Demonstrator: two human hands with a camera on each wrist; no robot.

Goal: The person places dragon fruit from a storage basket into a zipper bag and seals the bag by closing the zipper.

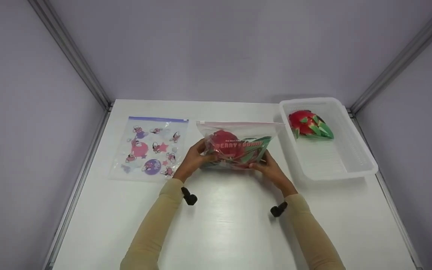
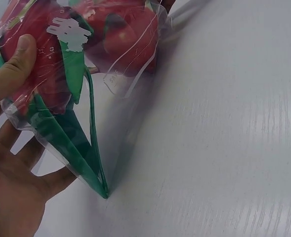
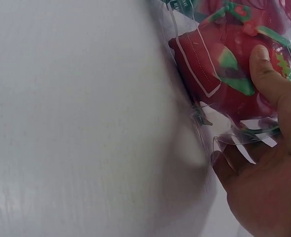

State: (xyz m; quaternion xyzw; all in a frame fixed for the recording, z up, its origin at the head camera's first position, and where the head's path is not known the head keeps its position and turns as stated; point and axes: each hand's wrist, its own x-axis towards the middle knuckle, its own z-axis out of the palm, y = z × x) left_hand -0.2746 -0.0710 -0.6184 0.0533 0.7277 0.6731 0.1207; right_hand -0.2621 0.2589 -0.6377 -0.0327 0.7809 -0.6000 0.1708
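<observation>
Both hands hold a clear zip bag (image 1: 251,129) with a pale pink strip along its top, at the middle of the table. Inside are red objects (image 1: 223,138) with green leaf-like parts, resembling dragon fruits. At the bag's left end my left hand (image 1: 193,159) grips it, thumb in front and fingers behind in the left wrist view. My right hand (image 1: 274,172) grips the right end the same way, its thumb pressing on the red contents (image 3: 229,94) through the plastic. A long green leaf part (image 2: 61,138) points down into the bag's corner.
Flat on the table to the left lies another zip bag (image 1: 139,150), with a blue strip and pink and purple cartoon prints. On the right stands a white plastic basket (image 1: 338,175) holding a red and green object (image 1: 306,122). Grey walls (image 1: 216,48) enclose the table.
</observation>
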